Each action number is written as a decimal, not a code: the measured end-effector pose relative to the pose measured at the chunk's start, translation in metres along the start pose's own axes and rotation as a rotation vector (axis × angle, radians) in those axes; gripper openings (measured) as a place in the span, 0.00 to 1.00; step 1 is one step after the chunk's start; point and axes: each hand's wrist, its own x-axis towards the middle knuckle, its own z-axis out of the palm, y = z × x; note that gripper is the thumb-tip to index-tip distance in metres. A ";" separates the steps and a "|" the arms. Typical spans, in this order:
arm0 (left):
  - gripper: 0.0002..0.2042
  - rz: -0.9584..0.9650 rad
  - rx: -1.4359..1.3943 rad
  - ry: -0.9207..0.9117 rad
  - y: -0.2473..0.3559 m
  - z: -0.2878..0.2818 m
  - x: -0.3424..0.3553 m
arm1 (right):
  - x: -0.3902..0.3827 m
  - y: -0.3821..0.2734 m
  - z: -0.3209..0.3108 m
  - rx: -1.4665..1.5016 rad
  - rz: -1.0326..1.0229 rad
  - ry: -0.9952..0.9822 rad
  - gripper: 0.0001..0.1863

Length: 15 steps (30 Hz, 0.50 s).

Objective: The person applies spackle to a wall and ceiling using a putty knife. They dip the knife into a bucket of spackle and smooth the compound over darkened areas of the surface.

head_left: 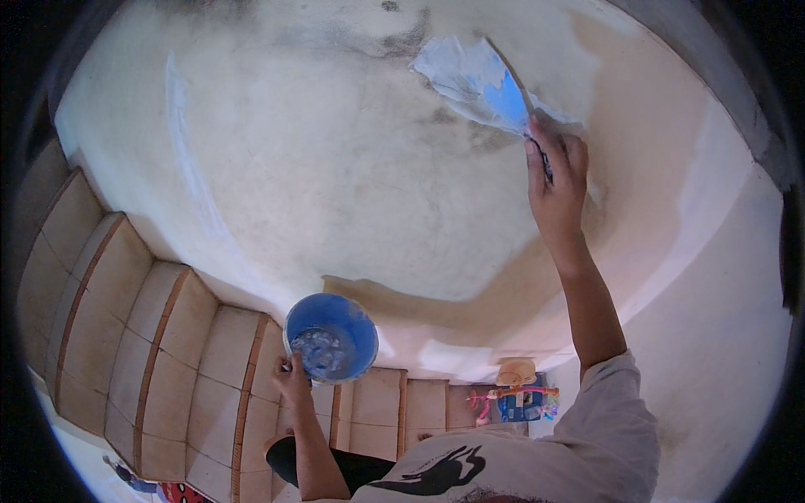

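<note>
Blue plastic catches the eye twice: the putty knife [506, 99] in my right hand [556, 186] and the bucket [331, 337] in my left hand [291, 377]. My right hand is raised high with the arm stretched up, fingers wrapped closed around the dark handle of the knife, and the wide blue blade lies flat against the wall [335, 168], tilted up and to the left. Right at the blade sits a patch of fresh pale grey-white filler [457, 71], smeared on the cream surface and touching the blade's upper edge. Around that patch the wall is blotchy, with dark grey staining near the top and a warmer tan area to the right and lower down. My left hand is held low, closed on the rim of the round bucket at its lower left edge; inside it I can see a lump of wet grey-white filler at the bottom. Below the bucket run tiled stairs [151, 335], beige treads with reddish-brown edging, curving off to the left. Near the foot of the wall, just beside my right sleeve, stands a small colourful toy [518, 394] with a tan hat, well apart from both hands
</note>
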 end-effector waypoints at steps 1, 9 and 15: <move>0.15 0.068 0.028 0.021 -0.019 -0.004 0.008 | 0.008 -0.003 0.005 0.026 -0.005 0.003 0.19; 0.14 0.093 -0.004 0.078 -0.025 -0.001 0.009 | 0.013 -0.011 -0.001 -0.043 0.018 -0.062 0.17; 0.13 0.037 0.003 0.007 -0.013 0.001 0.003 | -0.061 0.014 -0.036 -0.013 0.095 -0.078 0.19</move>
